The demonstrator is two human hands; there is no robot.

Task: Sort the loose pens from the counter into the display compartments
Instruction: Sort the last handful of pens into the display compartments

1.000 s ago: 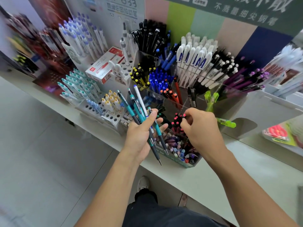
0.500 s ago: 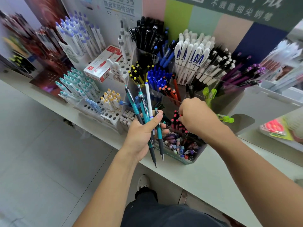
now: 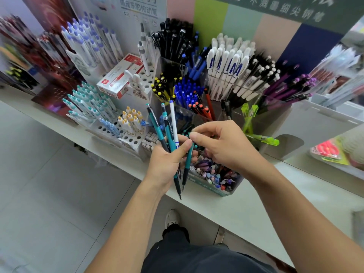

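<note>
A pale tabletop (image 3: 226, 211) ran diagonally above a grey tiled floor (image 3: 49, 194) and carried a clear display (image 3: 232, 119) of many compartments, backed by pastel panels (image 3: 242, 22) with printed lettering. The compartments held grouped stock: black pens (image 3: 173, 40), white pens with blue clips (image 3: 226, 66), purple pens (image 3: 291, 89), blue pens (image 3: 187, 93), yellow-tipped pens (image 3: 163, 87), orange pens (image 3: 201, 109) and mixed small pens in the nearest compartment (image 3: 214, 174); exact numbers could not be told. One red-and-white box (image 3: 120, 75) lay on a perforated white rack (image 3: 130, 138) of teal-capped and yellow-capped pens. Two green pens (image 3: 250, 115) stood upright; a third green pen (image 3: 267, 139) lay flat beside them. Two hands worked close together above the nearest compartment. The left hand (image 3: 167, 162) gripped a fan of loose pens (image 3: 167, 129), three teal with black grips and one white, tips pointing down. The right hand (image 3: 226, 146) pinched the top of a fourth teal pen (image 3: 189, 158), fingertips nearly touching the left thumb. One shoe (image 3: 172, 218) showed on the floor below.
</note>
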